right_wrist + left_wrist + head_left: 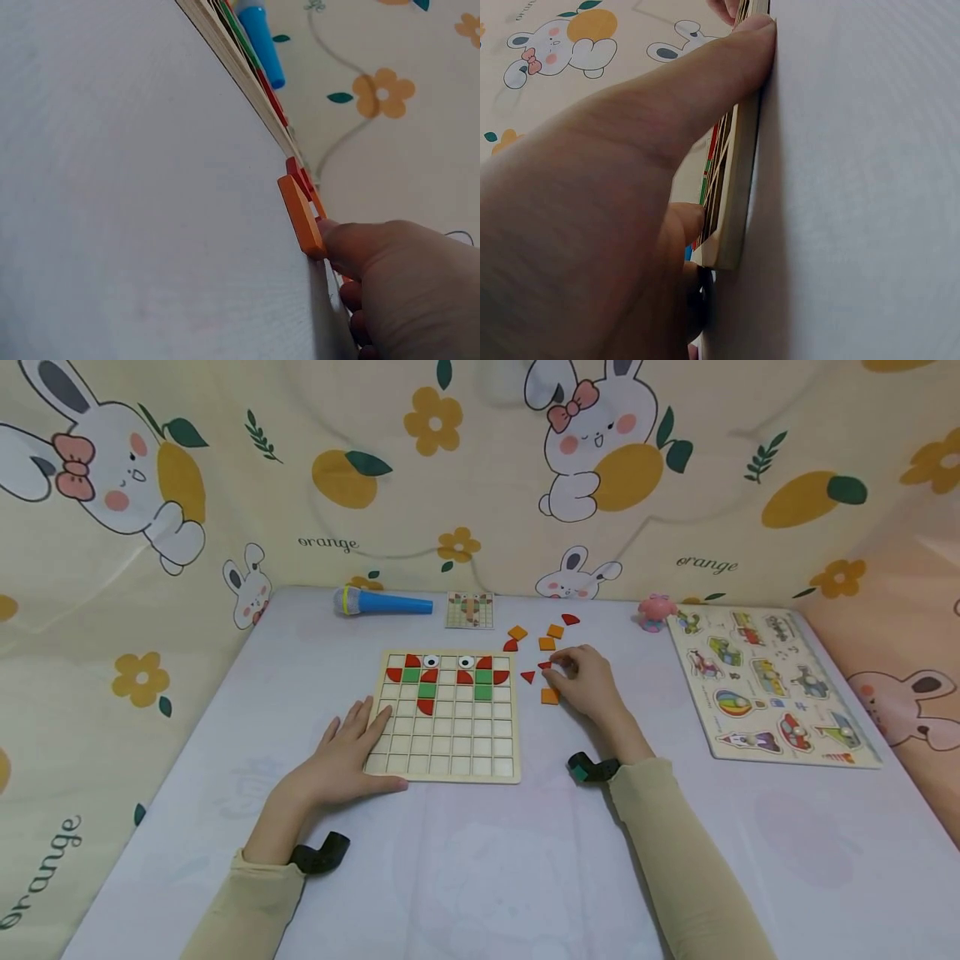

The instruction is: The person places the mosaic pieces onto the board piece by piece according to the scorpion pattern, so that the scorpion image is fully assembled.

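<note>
My left hand [337, 768] lies spread at the near-left corner of a wooden grid board [517, 727], fingers along its left side and thumb against its front edge. Red quarter-round tiles [426, 707], green square tiles [427, 691] and two eye tiles [466, 662] fill some upper cells. Right of the board, my right hand [588, 685] pinches a small red tile [545, 665] between thumb and index finger. Just below these fingertips lies an orange square tile [550, 697]; another red tile [528, 677] is to their left. In the right wrist view the thumb [360, 244] hides the pinched tile.
Several more orange tiles [555, 631] and red tiles [571, 619] lie farther back. Behind the board are a pattern card [470, 610] and a blue toy microphone [393, 602]. A pink figurine [656, 610] and a picture puzzle board [780, 693] are at right.
</note>
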A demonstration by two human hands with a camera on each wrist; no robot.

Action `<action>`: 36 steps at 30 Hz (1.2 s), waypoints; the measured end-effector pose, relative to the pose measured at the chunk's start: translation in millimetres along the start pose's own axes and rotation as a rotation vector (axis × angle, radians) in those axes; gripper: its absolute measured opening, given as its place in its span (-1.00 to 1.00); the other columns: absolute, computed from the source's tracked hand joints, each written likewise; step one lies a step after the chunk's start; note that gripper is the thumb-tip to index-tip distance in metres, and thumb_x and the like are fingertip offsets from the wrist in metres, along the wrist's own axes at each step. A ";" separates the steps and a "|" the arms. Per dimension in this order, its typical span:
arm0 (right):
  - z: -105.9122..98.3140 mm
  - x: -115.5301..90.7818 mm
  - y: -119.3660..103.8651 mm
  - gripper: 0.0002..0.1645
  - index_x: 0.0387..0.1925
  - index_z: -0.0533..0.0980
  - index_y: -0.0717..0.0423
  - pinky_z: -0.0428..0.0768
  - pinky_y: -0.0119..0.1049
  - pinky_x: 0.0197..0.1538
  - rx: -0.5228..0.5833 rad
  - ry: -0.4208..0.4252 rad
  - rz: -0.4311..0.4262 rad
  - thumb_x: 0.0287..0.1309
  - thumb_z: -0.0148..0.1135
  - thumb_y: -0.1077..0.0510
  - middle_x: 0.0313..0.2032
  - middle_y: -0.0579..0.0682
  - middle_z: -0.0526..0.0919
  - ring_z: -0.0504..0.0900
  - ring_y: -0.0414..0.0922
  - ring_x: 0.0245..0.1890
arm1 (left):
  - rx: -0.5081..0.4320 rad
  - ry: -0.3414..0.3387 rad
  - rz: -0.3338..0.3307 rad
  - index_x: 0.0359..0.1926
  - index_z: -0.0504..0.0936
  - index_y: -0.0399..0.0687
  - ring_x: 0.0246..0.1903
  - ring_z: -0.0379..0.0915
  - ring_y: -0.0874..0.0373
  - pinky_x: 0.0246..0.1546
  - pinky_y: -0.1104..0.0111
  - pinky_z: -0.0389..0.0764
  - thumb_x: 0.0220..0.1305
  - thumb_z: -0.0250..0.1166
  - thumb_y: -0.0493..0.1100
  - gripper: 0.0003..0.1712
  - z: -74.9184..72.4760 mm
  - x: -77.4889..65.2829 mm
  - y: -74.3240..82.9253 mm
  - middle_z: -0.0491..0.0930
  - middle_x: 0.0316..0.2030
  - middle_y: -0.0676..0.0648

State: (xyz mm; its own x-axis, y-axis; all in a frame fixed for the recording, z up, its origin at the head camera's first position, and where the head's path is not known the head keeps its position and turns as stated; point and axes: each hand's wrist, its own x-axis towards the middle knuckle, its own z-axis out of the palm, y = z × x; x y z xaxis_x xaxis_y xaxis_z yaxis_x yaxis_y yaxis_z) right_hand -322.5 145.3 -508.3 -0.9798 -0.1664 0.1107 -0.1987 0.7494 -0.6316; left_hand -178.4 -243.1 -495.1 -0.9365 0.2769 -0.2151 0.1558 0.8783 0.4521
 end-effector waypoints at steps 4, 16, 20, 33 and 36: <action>-1.3 -1.4 0.1 -0.58 0.12 0.68 0.23 0.58 0.00 0.14 0.008 0.014 0.007 0.42 0.37 0.02 0.07 0.23 0.60 0.50 0.13 0.01 | -0.005 0.002 0.002 0.71 -0.03 -0.14 0.68 -0.43 -0.32 0.60 -0.29 -0.32 0.13 0.46 0.45 0.41 -1.1 -0.5 1.0 -0.28 0.70 -0.34; -3.7 -5.5 -11.4 -0.61 0.08 0.71 0.22 0.54 -0.16 -0.07 0.106 0.073 -0.112 0.35 0.47 0.06 -0.10 0.15 0.63 0.52 0.04 -0.15 | 0.002 -0.002 0.001 0.71 -0.03 -0.14 0.68 -0.43 -0.32 0.60 -0.27 -0.33 0.13 0.46 0.45 0.41 -0.9 0.9 1.2 -0.29 0.70 -0.33; -4.4 -10.7 -40.5 -0.67 -0.04 0.75 0.19 0.46 -0.22 -0.18 0.146 0.030 -0.243 0.22 0.58 0.11 -0.22 0.10 0.64 0.50 0.00 -0.24 | 0.001 -0.009 -0.002 0.71 -0.05 -0.13 0.68 -0.46 -0.30 0.61 -0.26 -0.34 0.14 0.46 0.46 0.41 0.1 0.7 0.2 -0.31 0.70 -0.33; 1.6 -14.7 -40.1 -0.66 -0.06 0.74 0.07 0.50 -0.21 -0.20 0.125 -0.095 -0.171 0.23 0.58 -0.01 -0.27 -0.02 0.63 0.52 -0.04 -0.23 | -0.006 0.001 0.001 0.71 -0.04 -0.14 0.68 -0.45 -0.31 0.61 -0.26 -0.33 0.15 0.46 0.44 0.40 -0.8 -1.0 1.9 -0.30 0.70 -0.34; -4.7 -13.2 -24.5 -0.65 -0.03 0.72 0.12 0.52 -0.21 -0.17 0.125 -0.037 -0.091 0.26 0.55 0.01 -0.21 0.04 0.64 0.53 0.00 -0.20 | -0.005 0.004 0.002 0.71 -0.03 -0.15 0.67 -0.44 -0.32 0.60 -0.27 -0.32 0.14 0.46 0.45 0.40 -0.8 -1.0 1.3 -0.29 0.69 -0.35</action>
State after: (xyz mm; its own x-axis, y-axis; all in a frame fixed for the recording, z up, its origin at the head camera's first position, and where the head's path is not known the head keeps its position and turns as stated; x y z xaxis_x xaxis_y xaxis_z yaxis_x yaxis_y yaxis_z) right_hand -304.8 132.2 -490.7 -0.9558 -0.2556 0.1451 -0.2804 0.6449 -0.7110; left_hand -177.5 -242.6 -493.5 -0.9376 0.2768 -0.2104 0.1559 0.8756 0.4571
